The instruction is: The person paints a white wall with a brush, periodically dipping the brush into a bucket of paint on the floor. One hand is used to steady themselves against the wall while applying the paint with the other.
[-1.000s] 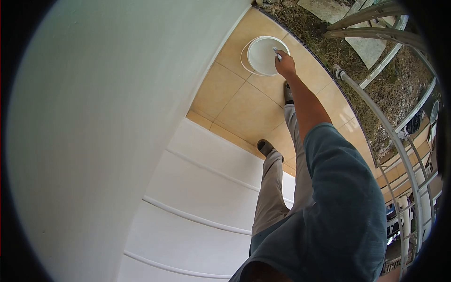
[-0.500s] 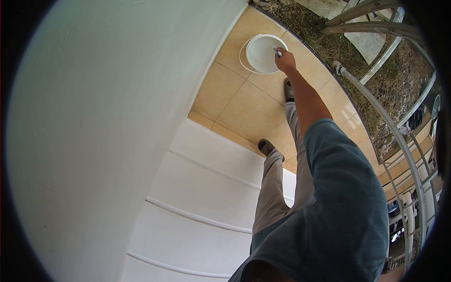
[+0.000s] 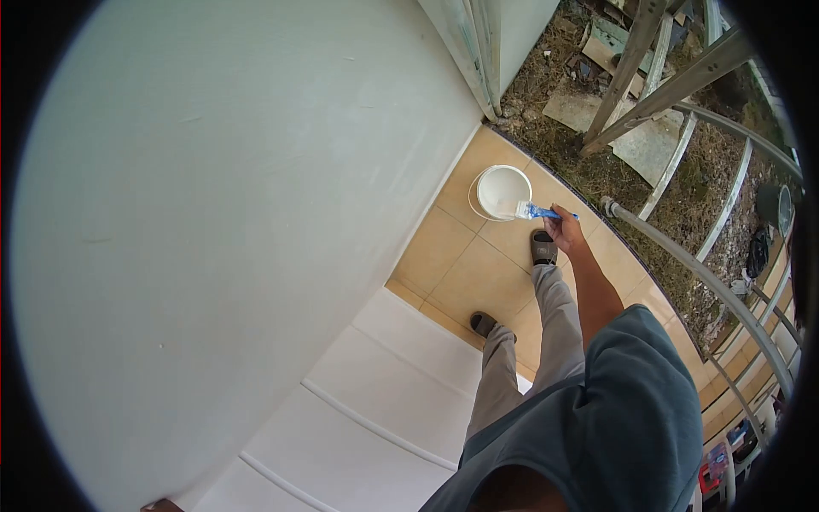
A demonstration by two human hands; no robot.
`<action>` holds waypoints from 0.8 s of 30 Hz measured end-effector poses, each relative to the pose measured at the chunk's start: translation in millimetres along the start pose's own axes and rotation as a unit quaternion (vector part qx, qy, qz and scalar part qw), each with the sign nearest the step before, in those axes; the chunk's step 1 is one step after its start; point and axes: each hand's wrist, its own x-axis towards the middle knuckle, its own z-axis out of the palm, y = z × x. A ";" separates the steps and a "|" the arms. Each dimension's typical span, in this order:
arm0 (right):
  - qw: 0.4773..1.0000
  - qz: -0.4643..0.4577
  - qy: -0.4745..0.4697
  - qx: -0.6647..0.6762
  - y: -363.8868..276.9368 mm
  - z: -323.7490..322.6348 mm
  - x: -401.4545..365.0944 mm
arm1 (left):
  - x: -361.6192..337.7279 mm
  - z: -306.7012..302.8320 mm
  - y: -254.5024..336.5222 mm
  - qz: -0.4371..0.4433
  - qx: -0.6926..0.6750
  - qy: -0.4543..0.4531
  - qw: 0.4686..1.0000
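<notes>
My right hand (image 3: pixel 563 229) is closed around the blue handle of a paintbrush (image 3: pixel 539 212). Its bristles are coated in white and overlap the near rim of a white bucket (image 3: pixel 484 189) in this view. The bucket stands upright on the tan tiles, its wire handle lowered to one side, with white inside. My left hand is out of view.
A large pale wall (image 3: pixel 256 213) fills the left side. Tan floor tiles (image 3: pixel 465 264) lie under my sandalled feet. Curved metal railing (image 3: pixel 682 256) runs along the right, with rough ground (image 3: pixel 589 111) and wooden posts (image 3: pixel 627 81) beyond.
My right hand has lifted the brush back from inside the bucket, and its blue handle and white bristles now show. The view has shifted, so the bucket sits lower in the picture.
</notes>
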 end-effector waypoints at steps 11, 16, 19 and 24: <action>0.905 0.024 -0.425 0.008 -23.8 252.9 -295.4 | 11.8 -1.2 31.3 -0.185 0.009 0.076 0.980; 0.818 -0.082 -0.569 0.001 34.8 349.4 -491.9 | 8.9 -7.0 30.9 -0.206 -0.100 0.089 0.969; 0.753 -0.225 -0.617 -0.041 63.3 405.2 -600.9 | 5.1 -30.1 8.1 -0.209 -0.134 0.087 0.965; 0.569 -0.612 -0.539 -0.102 98.2 482.8 -750.1 | 15.5 -68.3 -71.0 -0.252 -0.118 0.163 0.947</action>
